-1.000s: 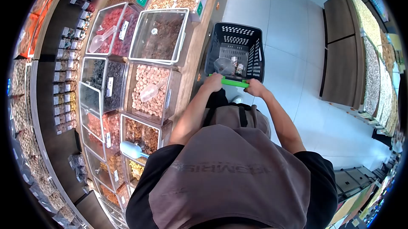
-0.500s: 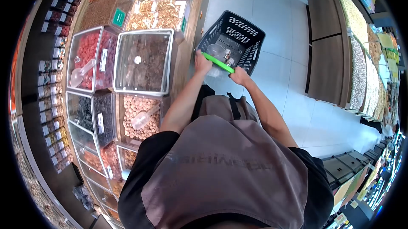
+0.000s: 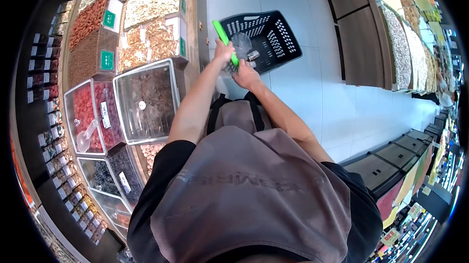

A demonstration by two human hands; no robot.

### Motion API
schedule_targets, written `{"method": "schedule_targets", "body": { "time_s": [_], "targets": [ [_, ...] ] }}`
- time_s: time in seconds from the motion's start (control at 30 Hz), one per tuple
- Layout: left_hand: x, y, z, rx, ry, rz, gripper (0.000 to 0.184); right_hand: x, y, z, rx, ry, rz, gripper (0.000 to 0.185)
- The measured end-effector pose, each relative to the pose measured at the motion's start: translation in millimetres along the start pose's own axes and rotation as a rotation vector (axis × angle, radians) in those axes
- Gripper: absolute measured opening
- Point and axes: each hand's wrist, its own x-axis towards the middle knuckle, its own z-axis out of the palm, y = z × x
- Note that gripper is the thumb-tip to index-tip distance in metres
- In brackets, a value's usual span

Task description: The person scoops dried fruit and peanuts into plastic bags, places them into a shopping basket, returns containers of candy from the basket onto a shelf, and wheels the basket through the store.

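A black plastic shopping basket (image 3: 286,57) with slotted walls is in front of me, tilted away to the right. Its bright green handle (image 3: 221,32) slants across the basket's left end. My left hand (image 3: 224,52) is closed around the middle of that handle. At the handle's lower end, my right hand (image 3: 245,74) has its fingers curled against it. Inside the basket lie a clear plastic container or bag (image 3: 241,44) and a small shiny object (image 3: 252,56), whose kind I cannot make out.
On my left runs a wood-edged counter (image 3: 195,33) of bulk bins with nuts (image 3: 155,5) and red dried fruit (image 3: 84,104), one under a clear lid (image 3: 146,104). Rows of small jars (image 3: 41,65) line the far left. A brown display cabinet (image 3: 364,43) stands across the tiled floor (image 3: 303,102).
The basket and its green handle have swung clockwise, and both hands have shifted left with the handle. The bins at the left now appear lower in view.
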Motion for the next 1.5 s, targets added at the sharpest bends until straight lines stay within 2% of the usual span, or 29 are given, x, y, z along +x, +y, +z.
{"method": "schedule_targets", "body": {
  "time_s": [0.03, 0.1, 0.13, 0.17, 0.2, 0.23, 0.3, 0.37, 0.4, 0.5, 0.57, 0.7, 0.73, 0.83, 0.87, 0.9, 0.97, 1.0, 1.03, 1.1, 1.17, 1.23, 1.3, 1.43, 1.5],
  "targets": [
    [11, -2, -8, 0.003, -0.035, 0.018, 0.045, -5, 14, 16, 0.007, -0.011, 0.009, 0.068],
    [4, 14, -22, 0.121, 0.073, 0.069, 0.067, -14, 46, 38, 0.117, -0.134, 0.086, 0.058],
    [16, 9, -31, 0.135, 0.071, 0.066, 0.067, -15, 67, 40, 0.124, -0.284, 0.090, 0.051],
    [35, -4, -41, 0.323, 0.132, 0.140, 0.075, -18, 93, 42, 0.131, -0.436, 0.094, 0.046],
    [46, -12, -47, 0.509, 0.187, 0.213, 0.082, -19, 127, 54, 0.186, -0.385, 0.146, 0.042],
    [30, 14, -49, 0.585, 0.168, 0.125, 0.077, -20, 165, 69, 0.237, -0.332, 0.200, 0.039],
    [5, 52, -52, 0.879, 0.174, 0.136, 0.070, -10, 222, 75, 0.444, -0.307, 0.418, 0.037],
    [7, 52, -57, 1.067, 0.160, 0.142, 0.065, -29, 227, 26, 0.502, -0.178, 0.498, 0.035],
    [4, 55, -52, 1.075, 0.242, 0.127, 0.050, -28, 251, 22, 0.363, -0.151, 0.400, 0.036],
    [10, 64, -59, 1.191, 0.202, 0.057, 0.053, -35, 310, 7, 0.376, -0.118, 0.400, 0.036],
    [13, 66, -51, 1.271, 0.228, -0.043, 0.052, -32, 343, -10, 0.446, -0.186, 0.444, 0.037],
    [4, 66, -52, 1.294, 0.275, -0.108, 0.050, -27, 382, -49, 0.445, -0.128, 0.503, 0.035],
    [-7, 75, -55, 1.332, 0.226, -0.118, 0.049, -27, 397, -50, 0.421, -0.079, 0.517, 0.034],
    [-54, 85, -50, 1.356, 0.298, 0.084, 0.037, -37, 426, -45, 0.297, -0.090, 0.451, 0.040],
    [-63, 73, -52, 1.243, 0.268, 0.162, 0.033, -35, 436, -31, 0.225, -0.131, 0.484, 0.042],
    [-77, 69, -40, 1.118, 0.238, 0.119, 0.032, -25, 443, -20, 0.154, -0.168, 0.514, 0.044],
    [-102, 60, -6, 1.058, 0.168, 0.100, 0.033, -5, 434, -11, 0.163, -0.198, 0.549, 0.045],
    [-94, 6, -7, 0.925, 0.130, 0.090, 0.031, 3, 428, -4, 0.183, -0.200, 0.617, 0.046],
    [-97, -8, 15, 0.882, 0.103, 0.036, 0.030, 22, 434, 8, 0.098, -0.280, 0.415, 0.046],
    [-108, -62, 55, 0.839, 0.025, -0.010, 0.029, 47, 398, -16, -0.008, -0.287, 0.314, 0.044],
    [-107, -133, 93, 1.078, -0.182, -0.235, 0.031, 76, 342, -58, -0.009, -0.373, 0.286, 0.042],
    [-106, -194, 113, 0.793, -0.007, -0.268, 0.035, 119, 314, -61, 0.106, -0.341, 0.141, 0.039],
    [-102, -147, 118, 0.794, 0.006, -0.367, 0.034, 149, 283, -59, 0.315, -0.270, 0.151, 0.035],
    [-49, -122, 104, 0.672, -0.095, -0.502, 0.028, 188, 237, -54, 0.377, -0.321, 0.201, 0.032],
    [-18, -137, 93, 0.503, -0.038, -0.244, 0.019, 204, 242, -29, 0.268, -0.332, 0.084, 0.032]
  ]
}}
